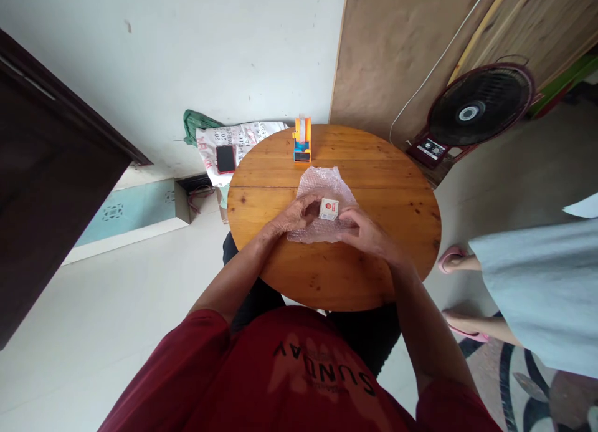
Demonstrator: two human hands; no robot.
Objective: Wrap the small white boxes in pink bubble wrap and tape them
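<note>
A small white box with a red-orange print (329, 209) is over the middle of a sheet of clear bubble wrap (322, 179), which lies on a round wooden table (266, 170). My left hand (296, 214) curls round the box's left end, its fingertips at the upper left corner; part of its grip is hidden. On the other side, my right hand (367, 231) has its thumb and fingers apart, close to the box's right edge and low over the wrap. The wrap's far end is spread flat beyond both hands.
An orange and blue tape dispenser (302, 139) stands at the table's far edge. A dark phone-like object (225, 159) lies on a printed white sack (252, 136) left of the table. At right are a fan (471, 114) and a person in a pale garment (537, 288).
</note>
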